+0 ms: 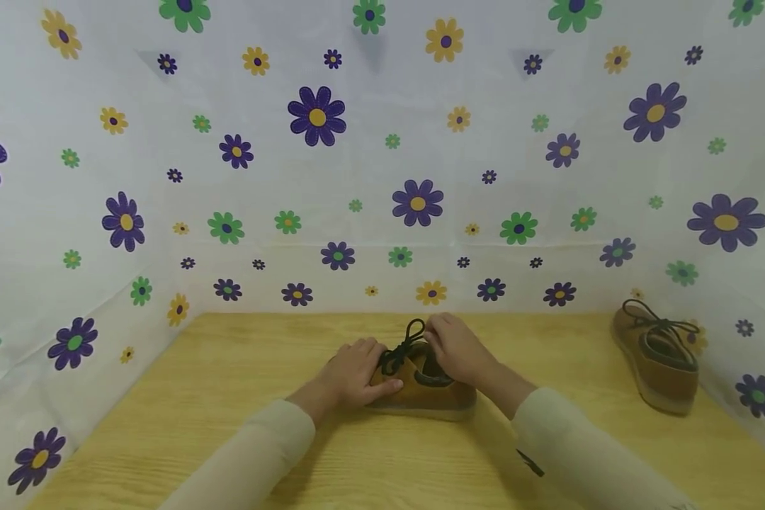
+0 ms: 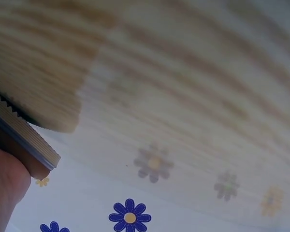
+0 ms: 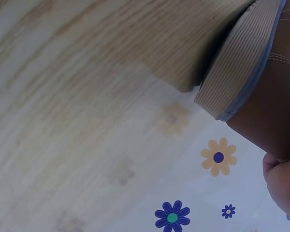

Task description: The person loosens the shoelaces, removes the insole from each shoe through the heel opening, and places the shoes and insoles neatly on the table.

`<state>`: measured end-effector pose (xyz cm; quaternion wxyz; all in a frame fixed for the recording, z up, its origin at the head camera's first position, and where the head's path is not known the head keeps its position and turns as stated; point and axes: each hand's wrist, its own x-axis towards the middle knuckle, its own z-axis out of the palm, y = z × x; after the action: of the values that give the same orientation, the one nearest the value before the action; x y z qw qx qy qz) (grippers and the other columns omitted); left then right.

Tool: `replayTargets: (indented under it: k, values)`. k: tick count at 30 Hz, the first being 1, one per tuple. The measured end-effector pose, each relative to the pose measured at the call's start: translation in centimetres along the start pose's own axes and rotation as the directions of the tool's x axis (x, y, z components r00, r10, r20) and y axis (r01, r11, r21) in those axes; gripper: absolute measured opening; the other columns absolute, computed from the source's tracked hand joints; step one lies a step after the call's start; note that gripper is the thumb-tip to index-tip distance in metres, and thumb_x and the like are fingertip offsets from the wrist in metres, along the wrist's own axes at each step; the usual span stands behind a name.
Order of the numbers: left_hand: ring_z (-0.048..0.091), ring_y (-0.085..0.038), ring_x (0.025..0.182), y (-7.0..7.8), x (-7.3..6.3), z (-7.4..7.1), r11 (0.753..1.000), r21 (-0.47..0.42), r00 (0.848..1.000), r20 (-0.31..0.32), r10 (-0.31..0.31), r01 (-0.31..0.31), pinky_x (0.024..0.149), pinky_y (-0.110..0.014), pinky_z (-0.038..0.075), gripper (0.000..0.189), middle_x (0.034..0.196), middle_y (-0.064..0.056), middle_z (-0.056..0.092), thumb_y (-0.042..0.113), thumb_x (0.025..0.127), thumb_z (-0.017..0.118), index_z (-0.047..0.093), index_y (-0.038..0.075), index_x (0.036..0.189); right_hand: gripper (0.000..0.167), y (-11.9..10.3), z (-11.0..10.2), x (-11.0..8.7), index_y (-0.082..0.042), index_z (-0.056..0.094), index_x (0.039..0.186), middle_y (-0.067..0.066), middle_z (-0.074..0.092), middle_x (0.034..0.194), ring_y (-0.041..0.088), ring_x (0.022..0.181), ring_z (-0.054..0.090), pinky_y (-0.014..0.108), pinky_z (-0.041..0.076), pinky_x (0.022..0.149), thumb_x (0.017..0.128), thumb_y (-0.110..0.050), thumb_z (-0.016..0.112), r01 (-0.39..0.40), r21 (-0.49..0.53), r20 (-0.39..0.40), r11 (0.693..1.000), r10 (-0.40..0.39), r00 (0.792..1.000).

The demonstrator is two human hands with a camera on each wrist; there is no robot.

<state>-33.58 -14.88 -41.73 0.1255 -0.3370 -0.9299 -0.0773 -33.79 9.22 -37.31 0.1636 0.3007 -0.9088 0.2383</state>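
Note:
A brown low shoe (image 1: 414,398) with dark laces tied in a bow (image 1: 403,350) stands on the wooden table, its toe to the left. My left hand (image 1: 355,372) holds the toe end, thumb along the near side. At the heel, my right hand (image 1: 457,348) grips the back of the collar, its fingertips close to the raised lace loop; whether they touch the loop I cannot tell. In the right wrist view the ribbed pale sole (image 3: 237,63) shows, with fingers against the heel. The left wrist view catches the sole's toe edge (image 2: 26,133) beside the palm.
A second brown shoe (image 1: 659,361), its dark laces in a bow, stands at the right end of the wooden table (image 1: 217,404). White flower-printed sheeting (image 1: 382,170) walls the back and both sides. A thin dark strip (image 1: 530,462) shows beside the right sleeve.

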Motion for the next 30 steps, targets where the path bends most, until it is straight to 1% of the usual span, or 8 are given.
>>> replayTargets:
  k: [6,9,11,14,17,23,26,30]
  values:
    - [0.055,-0.023,0.107,-0.2,0.1,0.2,0.996,-0.058,0.995,0.082,-0.065,0.069,0.090,-0.047,0.047,0.070,0.116,-0.007,0.057,0.066,0.095,0.046,0.054,0.008,0.131,0.010,-0.1,-0.3,0.3,-0.004,0.059,0.099,0.007,0.057,0.091,0.019,0.083,0.053,0.038,0.050,0.077,0.103,-0.009,0.051,0.044,-0.013,0.031,0.999,-0.043,0.999]
    - [0.055,-0.022,0.106,-0.3,0.6,0.1,0.990,-0.102,0.987,0.131,-0.088,0.101,0.090,-0.046,0.047,0.074,0.118,-0.007,0.058,0.070,0.092,0.047,0.055,0.009,0.132,0.011,0.1,-0.4,0.3,-0.005,0.059,0.098,0.005,0.056,0.090,0.017,0.081,0.052,0.037,0.050,0.076,0.103,-0.009,0.051,0.025,-0.041,0.059,0.999,-0.023,0.998]
    - [0.056,-0.022,0.105,-0.3,0.9,-0.1,0.981,-0.149,0.984,0.147,-0.103,0.125,0.090,-0.046,0.048,0.074,0.118,-0.008,0.059,0.070,0.089,0.053,0.057,0.009,0.132,0.011,0.1,-0.4,0.2,-0.006,0.059,0.097,0.004,0.057,0.089,0.016,0.081,0.052,0.037,0.050,0.077,0.103,-0.010,0.051,0.015,-0.052,0.070,0.999,-0.011,0.998]
    - [0.058,-0.023,0.106,-0.7,0.9,-0.3,0.973,-0.189,0.986,0.127,-0.112,0.135,0.091,-0.044,0.050,0.071,0.119,-0.008,0.060,0.066,0.086,0.061,0.059,0.010,0.132,0.011,0.0,-0.4,0.2,-0.005,0.059,0.098,0.005,0.058,0.091,0.019,0.084,0.055,0.038,0.051,0.078,0.104,-0.010,0.050,0.031,-0.039,0.056,0.999,-0.029,0.998]
    - [0.058,-0.023,0.107,-1.0,0.8,-0.5,0.972,-0.200,0.990,0.098,-0.103,0.121,0.092,-0.043,0.050,0.068,0.118,-0.007,0.061,0.063,0.086,0.063,0.060,0.011,0.131,0.012,0.0,-0.5,0.4,-0.004,0.059,0.101,0.007,0.059,0.093,0.020,0.085,0.056,0.039,0.051,0.078,0.104,-0.011,0.050,0.039,-0.027,0.038,0.999,-0.038,0.999]
    - [0.059,-0.022,0.107,-0.8,1.1,-0.5,0.964,-0.235,0.990,0.100,-0.101,0.122,0.093,-0.040,0.050,0.065,0.116,-0.006,0.064,0.059,0.085,0.068,0.062,0.011,0.128,0.012,0.1,-0.8,-0.1,-0.005,0.061,0.102,0.007,0.061,0.095,0.019,0.087,0.058,0.038,0.052,0.080,0.104,-0.012,0.052,-0.012,-0.010,0.051,1.000,0.012,0.999]
    - [0.060,-0.020,0.107,-0.9,1.0,-0.4,0.968,-0.212,0.988,0.100,-0.114,0.133,0.093,-0.039,0.050,0.064,0.116,-0.003,0.065,0.061,0.085,0.066,0.063,0.013,0.127,0.012,0.1,-0.8,-0.2,-0.006,0.060,0.102,0.006,0.061,0.096,0.019,0.087,0.057,0.038,0.052,0.079,0.104,-0.013,0.051,-0.015,0.007,0.055,1.000,0.015,0.998]
    - [0.060,-0.022,0.115,-0.9,0.7,-0.5,0.982,-0.126,0.986,0.108,-0.130,0.143,0.098,-0.040,0.049,0.065,0.123,-0.003,0.065,0.065,0.089,0.058,0.062,0.014,0.129,0.012,0.1,-0.6,0.0,-0.006,0.060,0.102,0.007,0.060,0.096,0.018,0.087,0.056,0.037,0.052,0.079,0.104,-0.013,0.051,-0.006,0.016,0.049,1.000,0.005,0.999]
